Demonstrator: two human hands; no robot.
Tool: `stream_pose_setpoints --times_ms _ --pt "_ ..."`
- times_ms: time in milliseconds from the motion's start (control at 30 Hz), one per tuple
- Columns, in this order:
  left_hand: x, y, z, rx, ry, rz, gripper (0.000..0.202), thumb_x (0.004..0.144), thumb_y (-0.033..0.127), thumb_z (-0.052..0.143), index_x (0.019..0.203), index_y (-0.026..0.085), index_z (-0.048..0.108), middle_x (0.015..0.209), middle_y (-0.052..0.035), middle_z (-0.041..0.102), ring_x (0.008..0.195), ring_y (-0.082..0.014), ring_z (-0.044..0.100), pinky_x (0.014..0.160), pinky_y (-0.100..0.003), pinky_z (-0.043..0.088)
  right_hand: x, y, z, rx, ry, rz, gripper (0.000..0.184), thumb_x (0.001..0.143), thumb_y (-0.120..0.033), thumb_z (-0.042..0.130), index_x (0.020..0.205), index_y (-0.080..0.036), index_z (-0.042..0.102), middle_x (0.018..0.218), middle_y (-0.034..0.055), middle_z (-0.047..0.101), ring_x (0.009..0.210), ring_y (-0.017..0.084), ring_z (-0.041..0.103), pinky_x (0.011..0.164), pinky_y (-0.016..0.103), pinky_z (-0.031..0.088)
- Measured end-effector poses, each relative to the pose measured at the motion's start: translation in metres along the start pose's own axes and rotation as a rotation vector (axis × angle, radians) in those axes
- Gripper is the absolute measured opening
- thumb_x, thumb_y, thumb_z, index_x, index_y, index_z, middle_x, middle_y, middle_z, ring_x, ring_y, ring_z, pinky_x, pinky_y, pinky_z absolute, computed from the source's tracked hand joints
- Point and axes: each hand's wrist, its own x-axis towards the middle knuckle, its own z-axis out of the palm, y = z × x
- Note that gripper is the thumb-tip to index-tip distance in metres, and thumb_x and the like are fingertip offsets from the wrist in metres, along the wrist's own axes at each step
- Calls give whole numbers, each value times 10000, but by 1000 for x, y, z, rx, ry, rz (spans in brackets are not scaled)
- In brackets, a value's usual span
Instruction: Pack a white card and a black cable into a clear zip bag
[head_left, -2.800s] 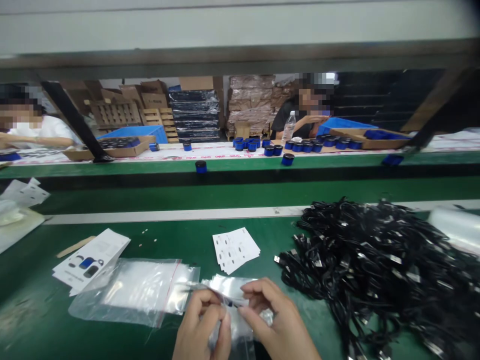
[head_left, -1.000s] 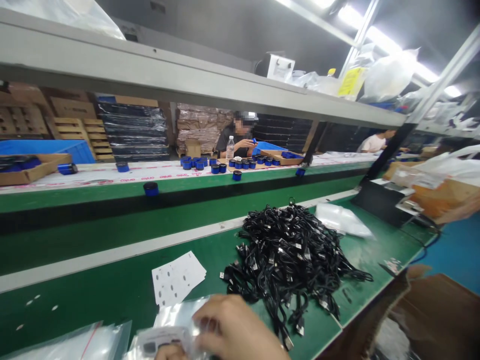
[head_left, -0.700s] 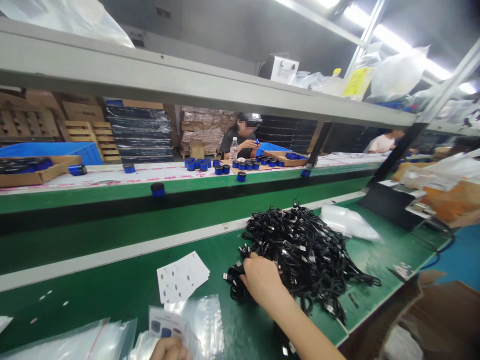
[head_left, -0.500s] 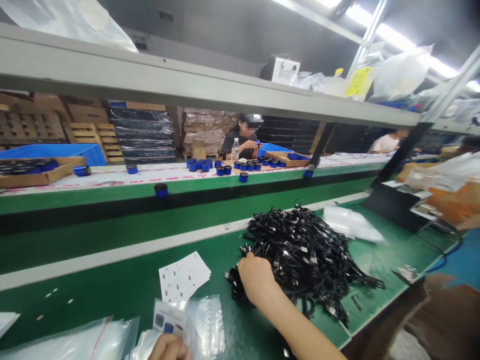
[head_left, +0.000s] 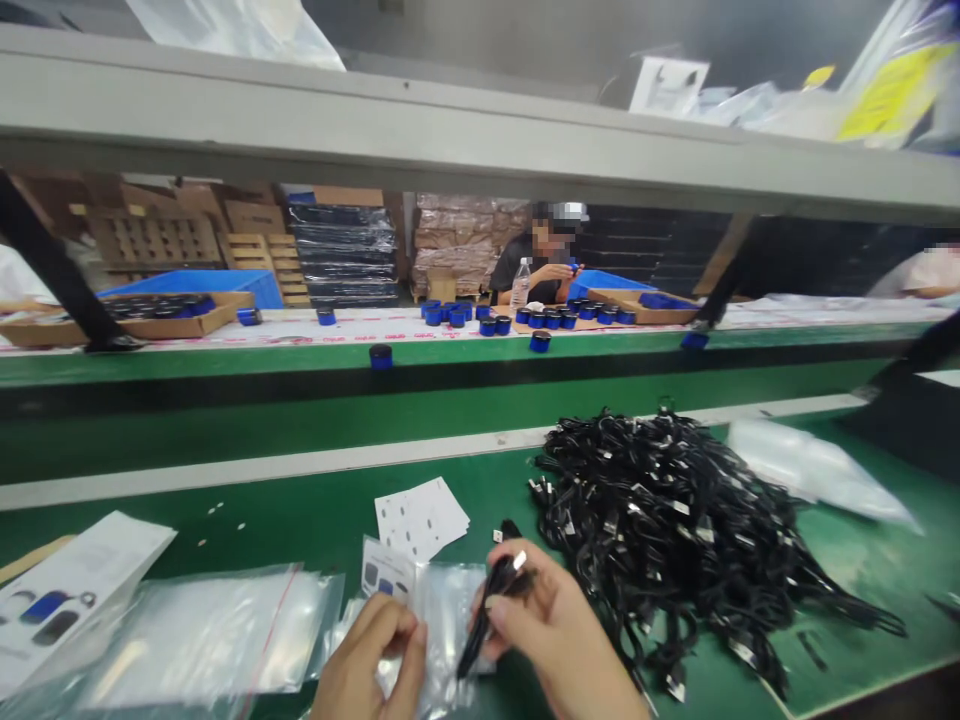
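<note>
My right hand (head_left: 559, 630) is closed around a bundled black USB cable (head_left: 482, 618), with a silver plug showing by the fingertips. Just left of it, my left hand (head_left: 371, 655) pinches a clear plastic bag (head_left: 444, 605) that has a printed leaflet (head_left: 386, 572) in it. The cable is over the bag; whether it touches the plastic I cannot tell. Beyond the bag lie white printed leaflets (head_left: 421, 517). A large heap of black USB cables (head_left: 667, 530) covers the bench to the right of my right hand.
A stack of clear bags (head_left: 202, 630) and a larger printed sheet (head_left: 82, 590) lie at left. Behind the heap is a white plastic bag (head_left: 821, 468). Blue-and-black round units (head_left: 540, 342) stand along the far ledge, where a co-worker (head_left: 525, 262) handles one. A shelf beam (head_left: 480, 140) crosses above.
My right hand has come from the cable heap leftward to the bag with a bundled cable in it. My left hand still grips the bag. The view has turned left.
</note>
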Motion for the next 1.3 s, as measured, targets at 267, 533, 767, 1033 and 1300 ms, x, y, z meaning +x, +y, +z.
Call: stream_pose_setpoints --times_ms 267,533,767,1033,1300 --pt "0 4 -6 -44 66 -18 172 865 245 444 708 227 511 747 25 511 664 -124 565 632 -206 442 -6 21 29 -356 230 -231 169 736 -327 655 802 -199 567 686 15 658 622 157 624 583 222 488" --pt "-4 10 -3 53 256 -5 174 836 252 481 693 222 575 945 -27 521 845 -159 591 736 -237 459 -14 37 18 -919 237 -426 176 820 -333 528 686 -219 540 535 -17 610 445 142 575 460 206 404" --pt "-9 8 3 64 247 33 227 862 238 436 672 211 558 1031 -56 510 915 -165 608 786 -264 460 -13 43 27 -865 250 -482 185 859 -324 507 713 -214 538 535 -22 613 434 124 569 457 187 421" --pt "-11 15 -3 77 155 -53 232 882 270 406 707 227 552 965 -46 570 859 -170 607 733 -271 475 -14 32 19 -834 172 -394 242 872 -365 487 682 -218 513 508 -32 590 432 117 556 424 179 401" --pt "-12 19 5 75 208 -53 250 865 243 401 684 218 571 1053 -55 527 929 -168 608 782 -270 461 -14 50 24 -1133 320 -775 161 904 -222 505 779 -179 597 567 3 623 478 137 595 521 225 421"
